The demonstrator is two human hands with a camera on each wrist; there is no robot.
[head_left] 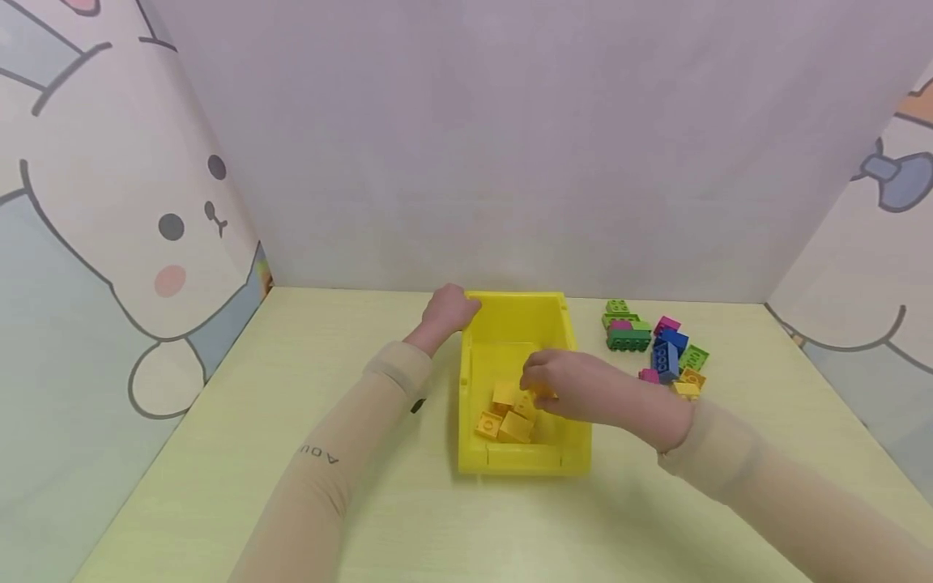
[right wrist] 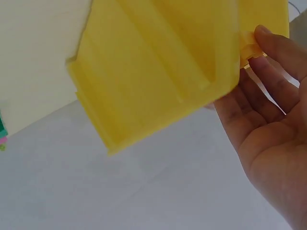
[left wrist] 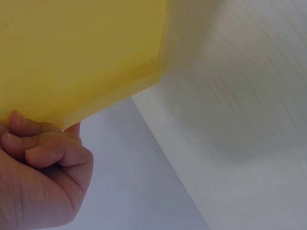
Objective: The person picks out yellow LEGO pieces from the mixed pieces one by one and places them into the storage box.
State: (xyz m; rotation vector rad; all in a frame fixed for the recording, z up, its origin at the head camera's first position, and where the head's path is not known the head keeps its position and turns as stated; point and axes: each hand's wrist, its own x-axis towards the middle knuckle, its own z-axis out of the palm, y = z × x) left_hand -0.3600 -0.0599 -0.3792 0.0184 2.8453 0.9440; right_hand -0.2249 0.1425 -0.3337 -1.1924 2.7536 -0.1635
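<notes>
A yellow plastic bin (head_left: 523, 462) stands on the table in the head view. My left hand (head_left: 446, 309) grips its left rim near the far corner; the left wrist view shows curled fingers (left wrist: 62, 151) at the edge of the bin wall (left wrist: 81, 52). Over the inside of the bin, my right hand (head_left: 579, 387) pinches a yellow-orange toy brick (right wrist: 248, 48) between thumb and fingers. In the head view that brick is mostly covered by the hand. Several yellow-orange bricks (head_left: 516, 427) lie on the bin floor below it.
Right of the bin lies a loose group of toy bricks: green ones (head_left: 628, 340), blue ones (head_left: 665, 362), pink ones (head_left: 666, 325) and a few yellow-orange ones (head_left: 686, 390). A small black object (head_left: 418, 406) is on the table under the left forearm. A pale wall (head_left: 510, 162) closes the back.
</notes>
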